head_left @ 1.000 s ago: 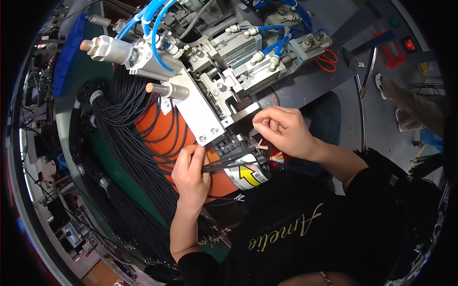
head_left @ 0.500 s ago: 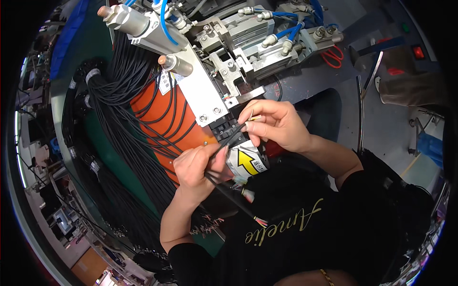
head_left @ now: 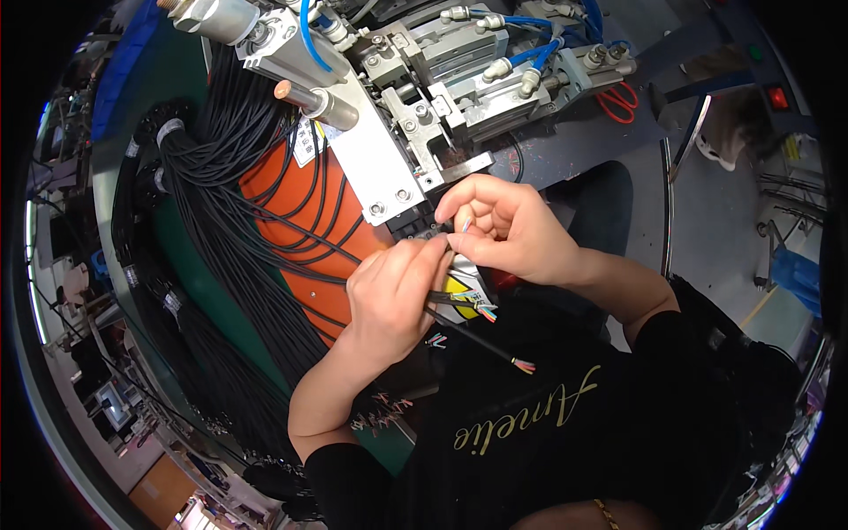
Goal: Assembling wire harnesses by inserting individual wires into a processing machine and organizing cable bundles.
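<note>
My left hand [head_left: 390, 287] is closed around several thin black cables [head_left: 481, 344], whose stripped ends stick out below it. Those ends show small coloured wires [head_left: 523, 365] in red, yellow and other shades. Just to the right, my right hand [head_left: 521, 231] pinches the thin coloured wires [head_left: 466, 226] of one cable end between thumb and fingers. Both hands almost meet at the fingertips, in front of a black fixture [head_left: 409, 228] at the machine's front. My left hand and the cables partly cover a label with a yellow arrow [head_left: 456, 297] beneath them.
A metal machine [head_left: 424, 115] with cylinders and blue air hoses [head_left: 534, 55] stands ahead, its white plate [head_left: 358, 159] close to my hands. Left, many black cables [head_left: 256, 256] lie across an orange-red board [head_left: 305, 208] and a green surface. A red loop [head_left: 617, 104] hangs right.
My left hand has moved up and right, close to my right hand, bringing the cables along. Their coloured ends have swung rightward, and the yellow arrow is now mostly covered.
</note>
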A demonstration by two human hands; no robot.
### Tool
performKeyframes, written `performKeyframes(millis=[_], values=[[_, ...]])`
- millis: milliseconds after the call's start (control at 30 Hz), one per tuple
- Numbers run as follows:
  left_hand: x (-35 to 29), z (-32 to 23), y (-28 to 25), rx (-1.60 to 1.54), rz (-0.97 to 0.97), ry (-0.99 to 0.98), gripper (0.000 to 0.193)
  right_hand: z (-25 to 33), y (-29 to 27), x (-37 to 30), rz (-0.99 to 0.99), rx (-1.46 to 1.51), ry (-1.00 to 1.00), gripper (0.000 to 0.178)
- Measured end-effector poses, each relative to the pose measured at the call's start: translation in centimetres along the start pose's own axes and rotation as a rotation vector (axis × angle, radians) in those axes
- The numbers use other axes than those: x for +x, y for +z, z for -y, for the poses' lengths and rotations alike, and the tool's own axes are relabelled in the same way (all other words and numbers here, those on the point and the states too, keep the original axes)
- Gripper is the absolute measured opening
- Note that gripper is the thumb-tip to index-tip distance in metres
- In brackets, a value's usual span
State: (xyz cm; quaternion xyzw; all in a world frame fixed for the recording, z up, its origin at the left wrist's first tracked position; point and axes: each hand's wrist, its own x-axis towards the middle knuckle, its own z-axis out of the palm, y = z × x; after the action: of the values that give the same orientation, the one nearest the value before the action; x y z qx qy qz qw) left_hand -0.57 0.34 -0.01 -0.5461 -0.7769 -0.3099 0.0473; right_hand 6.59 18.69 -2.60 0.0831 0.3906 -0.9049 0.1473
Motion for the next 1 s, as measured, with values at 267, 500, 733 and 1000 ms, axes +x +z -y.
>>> performKeyframes(millis=[267,500,733,1000], values=[[-0.2,-0.5,0.4,-0.224,-0.073,-0.221,0.014,-3.6,1.9,-0.2,-0.23,-0.764,-0.777,0.028],[-0.3,-0.3,0.9,-0.166,-0.113,-0.157,0.013,-3.2,-0.1,0.1,-0.093,-0.441,-0.539,0.026],[0.4,-0.6,0.6,-0.241,-0.099,-0.233,0.011,-0.6,-0.7,0.5,-0.015,-0.02,-0.021,0.015],[0.2,-0.2,0.2,-0.281,0.07,-0.262,0.009,-0.5,-1.7,0.9,0.021,-0.317,-0.193,0.009]])
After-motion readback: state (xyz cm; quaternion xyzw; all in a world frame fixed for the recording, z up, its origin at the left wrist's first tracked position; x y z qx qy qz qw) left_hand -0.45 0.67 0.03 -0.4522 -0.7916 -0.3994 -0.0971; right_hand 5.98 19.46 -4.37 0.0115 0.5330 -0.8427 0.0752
